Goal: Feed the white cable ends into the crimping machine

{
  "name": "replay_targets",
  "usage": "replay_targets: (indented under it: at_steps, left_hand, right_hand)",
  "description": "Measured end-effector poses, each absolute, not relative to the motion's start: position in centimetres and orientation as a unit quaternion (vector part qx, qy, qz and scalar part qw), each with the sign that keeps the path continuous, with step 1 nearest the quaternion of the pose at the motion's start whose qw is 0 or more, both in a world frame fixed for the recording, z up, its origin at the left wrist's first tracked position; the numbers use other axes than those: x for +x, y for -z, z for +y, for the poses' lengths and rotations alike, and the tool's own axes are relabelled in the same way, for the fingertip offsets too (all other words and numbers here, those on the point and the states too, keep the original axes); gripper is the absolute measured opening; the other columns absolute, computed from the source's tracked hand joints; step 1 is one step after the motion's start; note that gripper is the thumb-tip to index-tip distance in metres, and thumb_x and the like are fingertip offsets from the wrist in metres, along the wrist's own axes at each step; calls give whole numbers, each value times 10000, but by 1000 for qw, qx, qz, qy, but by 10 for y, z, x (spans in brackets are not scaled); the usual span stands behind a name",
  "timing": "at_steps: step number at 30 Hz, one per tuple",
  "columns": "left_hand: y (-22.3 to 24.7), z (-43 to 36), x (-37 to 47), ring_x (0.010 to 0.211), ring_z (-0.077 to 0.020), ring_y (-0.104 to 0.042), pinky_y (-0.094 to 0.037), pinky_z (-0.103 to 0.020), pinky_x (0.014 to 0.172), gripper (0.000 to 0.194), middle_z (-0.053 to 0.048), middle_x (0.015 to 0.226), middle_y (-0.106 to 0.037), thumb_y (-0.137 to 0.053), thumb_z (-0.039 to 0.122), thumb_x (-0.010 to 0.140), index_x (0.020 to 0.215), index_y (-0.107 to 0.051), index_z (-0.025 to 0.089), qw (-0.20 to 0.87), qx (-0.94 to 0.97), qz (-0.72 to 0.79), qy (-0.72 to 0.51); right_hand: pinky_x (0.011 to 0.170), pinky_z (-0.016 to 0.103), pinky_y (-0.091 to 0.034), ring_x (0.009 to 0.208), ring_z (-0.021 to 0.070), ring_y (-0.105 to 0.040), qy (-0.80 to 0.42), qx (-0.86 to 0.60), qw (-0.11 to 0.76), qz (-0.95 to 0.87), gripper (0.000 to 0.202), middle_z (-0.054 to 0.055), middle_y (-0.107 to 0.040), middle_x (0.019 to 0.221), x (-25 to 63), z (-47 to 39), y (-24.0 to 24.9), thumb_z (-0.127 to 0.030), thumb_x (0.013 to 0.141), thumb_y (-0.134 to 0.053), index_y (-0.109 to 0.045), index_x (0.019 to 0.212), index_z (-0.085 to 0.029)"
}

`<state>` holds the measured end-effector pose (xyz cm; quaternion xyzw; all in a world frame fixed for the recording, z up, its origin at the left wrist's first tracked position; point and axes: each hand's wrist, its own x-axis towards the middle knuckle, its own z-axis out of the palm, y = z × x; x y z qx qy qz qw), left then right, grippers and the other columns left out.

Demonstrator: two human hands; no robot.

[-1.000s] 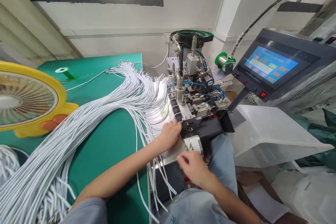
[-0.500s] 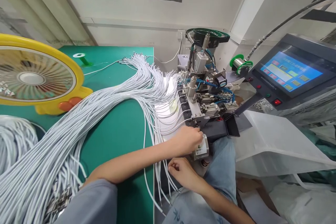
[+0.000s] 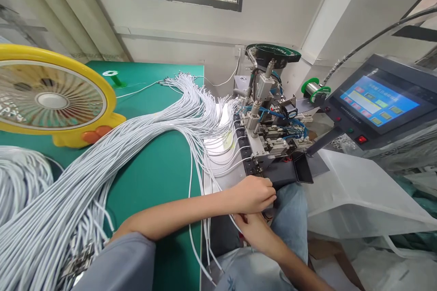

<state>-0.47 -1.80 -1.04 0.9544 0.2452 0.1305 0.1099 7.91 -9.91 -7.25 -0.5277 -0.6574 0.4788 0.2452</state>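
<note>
The curled left hand point(image 3: 255, 194) hides any hold; the right hand point(image 3: 256, 233) seemingly pinches a cable point(image 3: 235, 223), probably steadying it.

Past the right edge of the green table point(image 3: 153, 173), your left hand point(image 3: 255, 194) curls its fingers near the machine point(image 3: 255, 120), partly covering your right hand point(image 3: 257, 233); whatever either grips is hidden. White cables point(image 3: 136, 138) sweep toward the table's far right corner, some spilling over its right edge. A green spool point(image 3: 118, 82) stands near the far edge.
</note>
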Motion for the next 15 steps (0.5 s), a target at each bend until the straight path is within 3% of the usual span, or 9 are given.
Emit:
replay_targets:
  at_steps: [4, 6, 8, 11, 15]
  left_hand:
    - [9, -20, -3, 718, -138, -591, -419, -252, 625, 310, -35, 769, -617, -393, 298, 928, 784, -625, 151, 129, 952, 242, -137]
    - [7, -18, -3, 760, -145, -600, -430, -247, 660, 327, -52, 824, -624, -363, 310, 943, 864, -631, 142, 156, 940, 264, -149]
    - [7, -14, -5, 789, -149, -606, -437, -244, 675, 332, -64, 887, -628, -345, 321, 952, 978, -618, 135, 196, 921, 296, -162]
    - [12, -2, -7, 802, -151, -602, -439, -236, 678, 324, -67, 897, -627, -380, 337, 945, 1038, -609, 128, 252, 892, 325, -190]
    - [20, 10, -8, 757, -116, -572, -433, -205, 685, 233, -44, 797, -604, -439, 193, 912, 911, -661, 123, 283, 859, 319, -282]
  right_hand:
    - [972, 381, -418, 1129, 269, -549, -484, -527, 258, -649, 334, 99, -676, 1032, 98, -88, 58, -296, 803, -470, -651, 1057, -175]
    - [911, 371, -464, 1033, 268, -597, -465, -541, 284, -641, 294, 90, -696, 941, 115, -75, 50, -248, 752, -498, -672, 972, -158]
    - [744, 348, -522, 825, 250, -645, -465, -552, 289, -629, 204, 77, -699, 803, 135, -58, 43, -246, 724, -518, -677, 800, -142]
    - [616, 314, -520, 634, 197, -621, -417, -590, 384, -575, 159, 43, -662, 646, 158, -36, 34, -312, 661, -629, -638, 677, -154]
    - [621, 302, -537, 615, 166, -633, -427, -559, 518, -486, 276, 27, -673, 671, 160, -28, 25, -309, 560, -750, -631, 767, -171]
